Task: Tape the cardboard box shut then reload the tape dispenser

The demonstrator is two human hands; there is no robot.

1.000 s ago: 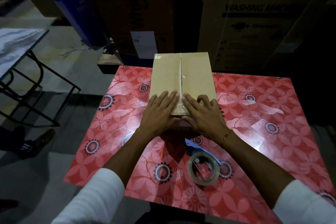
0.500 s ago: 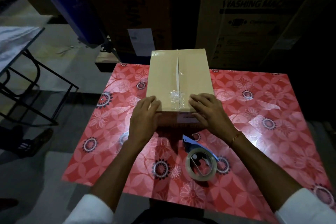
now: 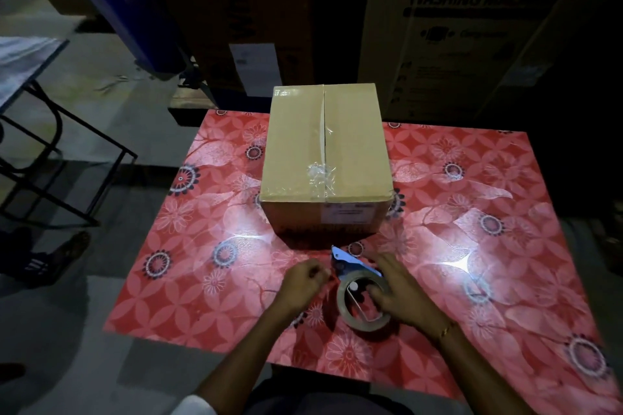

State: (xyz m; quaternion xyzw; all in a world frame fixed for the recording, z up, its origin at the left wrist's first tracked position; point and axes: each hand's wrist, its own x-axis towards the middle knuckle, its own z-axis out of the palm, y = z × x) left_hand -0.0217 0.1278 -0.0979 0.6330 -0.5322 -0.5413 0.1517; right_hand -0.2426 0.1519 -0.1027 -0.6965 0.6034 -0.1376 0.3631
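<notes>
A brown cardboard box (image 3: 296, 152) stands shut at the far middle of the red flowered table (image 3: 488, 199), with clear tape along its centre seam and crumpled tape near its front edge. In front of it lies a blue tape dispenser (image 3: 350, 266) carrying a nearly spent roll of tape (image 3: 347, 310). My right hand (image 3: 401, 293) rests on the roll, fingers over its right side and into its hole. My left hand (image 3: 303, 283) is curled just left of the dispenser's blue head, fingertips pinched together; whether it holds the tape end is unclear.
Tall cardboard cartons (image 3: 455, 27) stand close behind the table. A blue bin (image 3: 124, 7) leans at the back left. A black metal frame (image 3: 57, 158) stands on the floor to the left, and a person's sandalled foot (image 3: 50, 256) is near it.
Both hands have left the box's front edge and come back toward me. The right hand now rests on the tape roll; the left has closed beside the dispenser.
</notes>
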